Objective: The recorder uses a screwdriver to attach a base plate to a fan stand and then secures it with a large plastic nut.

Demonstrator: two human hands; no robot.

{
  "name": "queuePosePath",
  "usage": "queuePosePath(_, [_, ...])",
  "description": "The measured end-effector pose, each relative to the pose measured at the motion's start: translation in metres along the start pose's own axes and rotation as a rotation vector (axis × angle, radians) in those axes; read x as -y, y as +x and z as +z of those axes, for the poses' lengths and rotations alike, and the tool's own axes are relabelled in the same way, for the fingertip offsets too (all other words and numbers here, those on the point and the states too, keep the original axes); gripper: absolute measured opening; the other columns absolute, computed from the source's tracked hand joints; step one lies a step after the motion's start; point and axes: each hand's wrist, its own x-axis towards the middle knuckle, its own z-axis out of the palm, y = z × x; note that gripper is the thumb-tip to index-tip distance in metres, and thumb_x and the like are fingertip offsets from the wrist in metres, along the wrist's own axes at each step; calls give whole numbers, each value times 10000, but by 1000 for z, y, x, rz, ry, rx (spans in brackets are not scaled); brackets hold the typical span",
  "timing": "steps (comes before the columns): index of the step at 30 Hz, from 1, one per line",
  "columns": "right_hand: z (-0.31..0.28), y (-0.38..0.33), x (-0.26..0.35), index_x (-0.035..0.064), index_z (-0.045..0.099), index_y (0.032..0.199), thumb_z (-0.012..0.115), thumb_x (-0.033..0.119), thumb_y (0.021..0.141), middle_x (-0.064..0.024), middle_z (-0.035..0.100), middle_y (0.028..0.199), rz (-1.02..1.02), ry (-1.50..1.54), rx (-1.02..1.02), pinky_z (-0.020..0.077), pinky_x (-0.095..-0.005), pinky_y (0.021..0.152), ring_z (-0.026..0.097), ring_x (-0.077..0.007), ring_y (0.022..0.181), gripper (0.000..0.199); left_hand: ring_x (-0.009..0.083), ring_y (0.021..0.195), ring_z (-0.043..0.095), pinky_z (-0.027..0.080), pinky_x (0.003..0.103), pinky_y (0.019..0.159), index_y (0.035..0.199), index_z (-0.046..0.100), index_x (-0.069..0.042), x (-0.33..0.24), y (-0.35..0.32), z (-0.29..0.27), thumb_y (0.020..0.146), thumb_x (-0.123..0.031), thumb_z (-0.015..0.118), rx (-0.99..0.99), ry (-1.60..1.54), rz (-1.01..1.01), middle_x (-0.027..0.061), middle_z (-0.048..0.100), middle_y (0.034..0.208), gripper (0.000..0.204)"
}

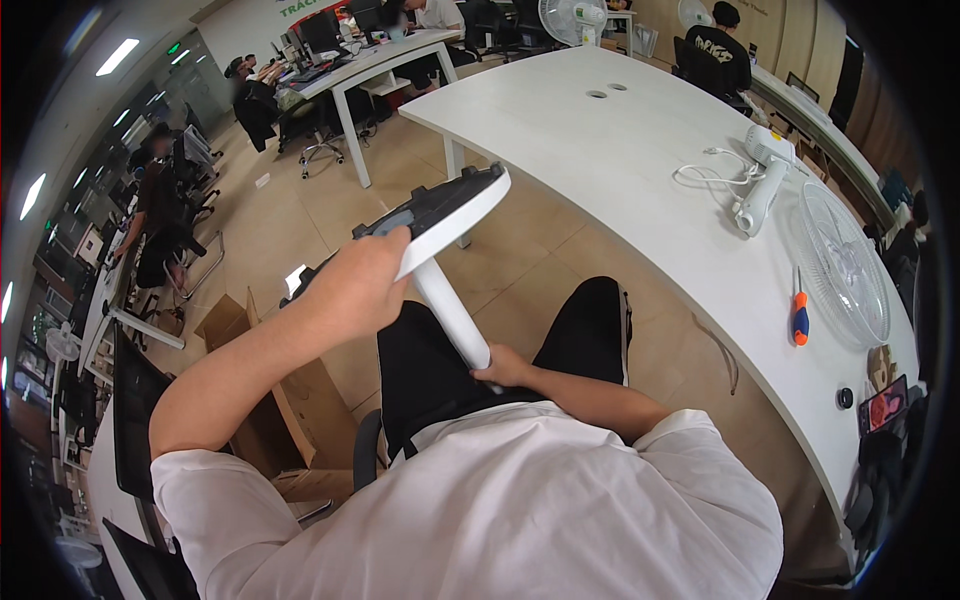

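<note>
A white fan stand is tilted over my lap, its round base (462,215) up at the far left end and its dark ribbed underside turned away from me. My left hand (362,285) is closed on the rim of that base. From the base the white tube (452,312) slopes down toward my body. Around its lower end my right hand (508,367) is closed, and the tube's end is partly hidden by the fingers. On the table to my right lie a white fan motor head (765,185) with its cord (715,172), a wire fan grille (845,265) and an orange-and-blue screwdriver (800,320).
The white table (560,120) curves along my right side. Near its edge are a small black round cap (845,398) and a phone (884,405). An open cardboard box (315,410) stands on the floor at my left, beside a chair. Other people sit at desks farther off.
</note>
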Motion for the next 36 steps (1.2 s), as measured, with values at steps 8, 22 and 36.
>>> queuePosePath(8, [-102,50,86,3,644,1237,873,328,739,-265,740,1076,-259,-261,-275,572,-502,875,733,-442,948,637,303,797,718,551,425,740,1274,619,43,38,-37,-85,935,-151,744,-377,27,-143,211,722,895,410])
queuePosePath(22, [-250,-54,195,35,609,1322,1050,461,511,-72,667,860,-414,-492,-1072,600,-351,813,722,-212,885,1017,194,987,721,566,329,898,1304,625,107,110,-130,-80,956,-60,704,-844,-810,-398,157,746,1147,393])
queuePosePath(36, [-217,158,307,-23,670,970,567,312,1113,-202,722,1040,-842,1165,-310,610,-494,970,711,-372,1147,379,274,951,744,612,399,841,1263,629,106,254,-122,106,979,-116,680,-1046,-1229,-688,190,735,1115,364])
